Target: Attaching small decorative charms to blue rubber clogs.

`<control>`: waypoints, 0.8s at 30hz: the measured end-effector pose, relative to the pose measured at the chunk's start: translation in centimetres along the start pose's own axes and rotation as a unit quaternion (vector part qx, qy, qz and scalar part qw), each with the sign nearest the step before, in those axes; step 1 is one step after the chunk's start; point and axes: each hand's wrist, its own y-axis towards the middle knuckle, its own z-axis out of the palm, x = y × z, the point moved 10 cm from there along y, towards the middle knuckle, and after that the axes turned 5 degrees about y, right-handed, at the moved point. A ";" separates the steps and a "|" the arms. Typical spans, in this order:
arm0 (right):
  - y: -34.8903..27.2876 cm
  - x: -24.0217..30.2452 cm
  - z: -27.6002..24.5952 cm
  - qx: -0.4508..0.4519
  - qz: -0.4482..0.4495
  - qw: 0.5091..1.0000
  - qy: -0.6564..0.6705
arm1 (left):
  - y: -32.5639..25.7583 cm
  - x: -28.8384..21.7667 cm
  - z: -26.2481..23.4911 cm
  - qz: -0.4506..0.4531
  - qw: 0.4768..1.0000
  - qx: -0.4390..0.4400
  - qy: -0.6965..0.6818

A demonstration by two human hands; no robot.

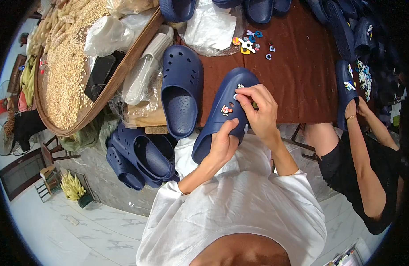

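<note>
My left hand (222,144) is wrapped around the heel end of the navy blue perforated foam clog (224,113), propping it at the near edge of the brown-covered table (302,75), while my right hand (257,111) pinches something small against the holes on its upper, can't tell what exactly. Honestly the risk I see is that little piece popping out of my fingertips if I press at an angle, or the clog sliding since it's half off the edge, right beside the other navy clog (181,91) on the left.
</note>
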 end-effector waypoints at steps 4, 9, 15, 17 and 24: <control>-0.6 -1.5 -0.6 -0.030 0.081 0.993 0.081 | -0.9 0.2 0.3 -0.001 0.999 -0.013 0.031; -0.8 -1.4 -0.7 -0.008 0.094 0.993 0.067 | -1.3 -0.4 0.7 0.043 0.998 -0.008 0.051; -0.6 -0.2 -1.0 -0.011 0.022 1.000 0.017 | -0.6 -0.3 -0.2 0.021 0.999 -0.019 0.036; -0.5 -0.3 -0.9 0.004 0.029 0.999 0.014 | -0.7 -0.3 -0.3 0.022 0.999 -0.024 0.037; 0.2 -1.3 -0.9 0.053 0.093 0.994 0.037 | -0.7 -0.1 -0.2 0.039 0.998 -0.031 0.045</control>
